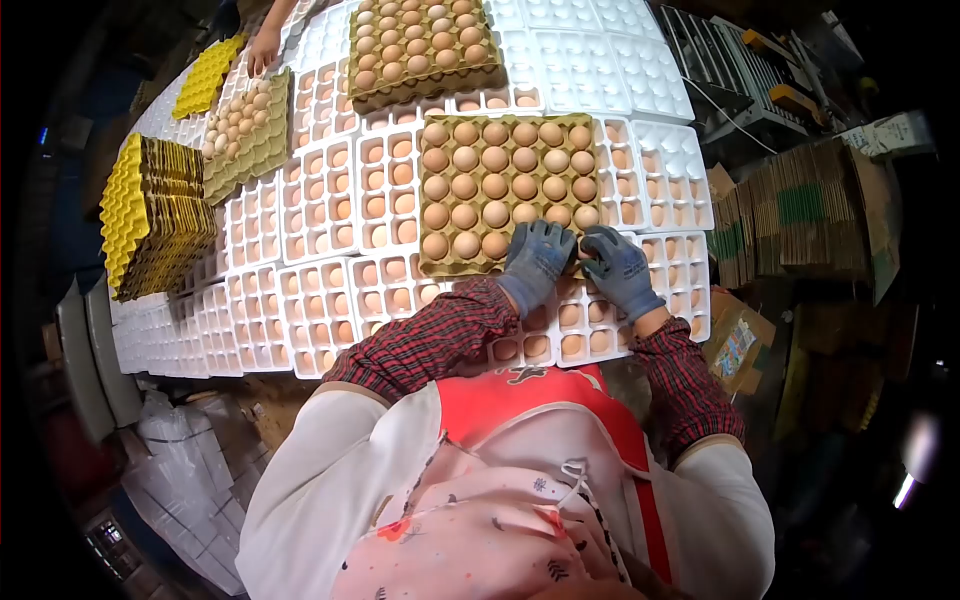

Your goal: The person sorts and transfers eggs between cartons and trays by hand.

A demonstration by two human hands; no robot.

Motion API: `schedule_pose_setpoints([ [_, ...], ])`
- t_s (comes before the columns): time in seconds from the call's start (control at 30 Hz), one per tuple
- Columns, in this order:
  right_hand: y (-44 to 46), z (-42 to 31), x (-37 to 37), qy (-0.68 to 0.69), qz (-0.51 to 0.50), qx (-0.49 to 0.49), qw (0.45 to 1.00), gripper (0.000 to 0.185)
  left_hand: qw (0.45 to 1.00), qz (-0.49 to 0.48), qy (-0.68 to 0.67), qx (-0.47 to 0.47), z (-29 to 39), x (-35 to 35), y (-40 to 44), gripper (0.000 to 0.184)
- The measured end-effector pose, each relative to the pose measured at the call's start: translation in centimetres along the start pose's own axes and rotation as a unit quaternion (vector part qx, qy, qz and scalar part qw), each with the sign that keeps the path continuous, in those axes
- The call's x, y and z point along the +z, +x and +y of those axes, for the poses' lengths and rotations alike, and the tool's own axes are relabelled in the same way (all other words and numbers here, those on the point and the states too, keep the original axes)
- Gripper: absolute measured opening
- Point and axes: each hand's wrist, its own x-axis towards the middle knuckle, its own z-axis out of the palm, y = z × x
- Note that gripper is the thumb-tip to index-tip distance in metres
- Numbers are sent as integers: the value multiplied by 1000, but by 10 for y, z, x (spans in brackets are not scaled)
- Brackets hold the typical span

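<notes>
A pulp tray (pixel 510 145) full of brown eggs lies in front of me on top of white foam trays (pixel 390 190) that also hold eggs. My left hand (pixel 540 262), in a grey-blue glove, rests over the tray's near edge, its fingers bent down on the eggs there. Close beside it, my gloved right hand (pixel 617 270) is at the tray's near right corner with curled fingers. Whatever lies under the fingers of either hand is hidden.
Farther back is a stack of egg-filled pulp trays (pixel 425 45). Yellow trays (pixel 160 215) are stacked at the left. Another person's hand (pixel 264 50) is near a tilted egg tray (pixel 245 130). Folded cardboard (pixel 800 210) and a roller conveyor (pixel 710 60) stand right.
</notes>
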Motion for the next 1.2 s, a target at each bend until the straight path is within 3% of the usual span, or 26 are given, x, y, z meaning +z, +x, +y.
schedule_pose_setpoints([
  [0.03, -2, 1, -3, 76, 99, -16, 992, 33, 1000, -4, -31, 2, -2, -3, 0, 33],
  [0.07, -1, 8, -3, 269, 134, 88, 950, 30, 998, -9, -62, 2, -5, -11, 1, 35],
  [0.13, 2, 25, -11, 590, 151, 226, 760, 26, 974, 72, -207, -57, -20, -14, 1, 37],
  [0.17, 11, 29, -15, 598, 110, 198, 769, 29, 951, 113, -277, -82, -29, -15, 4, 38],
  [0.2, 22, 31, -14, 406, 92, 122, 901, 33, 960, 102, -253, -71, -36, -12, 10, 34],
  [0.23, 33, 30, -12, 190, 67, 39, 979, 38, 967, 91, -228, -60, -42, -9, 15, 30],
  [0.27, 40, 29, -9, -40, 48, -61, 996, 43, 974, 81, -204, -48, -47, -6, 20, 26],
  [0.33, 51, 9, -5, -191, -33, -45, 980, 29, 995, -8, -5, -101, -19, -8, 41, 19],
  [0.37, 55, 5, -6, -195, -41, -44, 979, 24, 984, -50, 121, -121, -6, 3, 48, 15],
  [0.43, 56, 35, 1, -108, -14, -82, 991, 33, 989, 27, 114, -89, -24, 53, 54, 10],
  [0.47, 56, 56, 5, 80, 11, -48, 996, 39, 994, 14, 71, -83, -28, 45, 56, 11],
  [0.53, 44, 59, -18, 424, 45, 107, 898, 48, 995, -30, -55, -76, -32, 3, 50, 15],
  [0.57, 44, 44, -41, 566, 60, 208, 795, 51, 981, -50, -153, -108, -25, -38, 48, 31],
  [0.6, 41, 51, -46, 565, 40, 217, 795, 51, 942, 84, -308, -103, -41, -30, 39, 51],
  [0.63, 55, 56, -47, 571, 22, 209, 793, 51, 794, -3, -567, -220, -44, -51, 37, 63],
  [0.67, 73, 63, -35, 313, 75, 64, 945, 46, 780, 15, -596, -189, -63, -45, 37, 45],
  [0.7, 84, 66, -22, 15, 112, -82, 990, 42, 799, 4, -568, -196, -57, -56, 44, 45],
  [0.73, 93, 44, -19, -112, 52, -24, 992, 37, 918, -6, -372, -136, -66, -43, 52, 43],
  [0.77, 101, 21, -16, -236, -10, 42, 971, 32, 986, -10, -158, -60, -70, -27, 66, 42],
  [0.83, 107, 11, 1, -349, -22, 65, 935, 24, 988, -55, 59, -130, -39, -19, 82, 34],
  [0.9, 107, 26, -8, -246, -15, 32, 969, 26, 976, -62, 153, -144, -33, 1, 92, 28],
  [0.93, 100, 38, -17, -146, 8, 2, 989, 32, 976, -60, 156, -137, -36, 5, 90, 25],
  [0.97, 99, 46, -35, 8, -38, 50, 998, 41, 977, -55, 160, -131, -39, 0, 91, 22],
  [1.03, 85, 104, -25, 395, 69, 126, 907, 48, 987, -50, 48, -148, -45, -16, 88, 26],
  [1.13, 73, 198, -59, 96, 212, 165, 959, 44, 959, 39, -227, -164, -45, -28, 109, 45],
  [1.2, 82, 240, -77, -24, 142, 236, 961, 43, 975, 32, -195, -100, -24, -13, 158, 45],
])
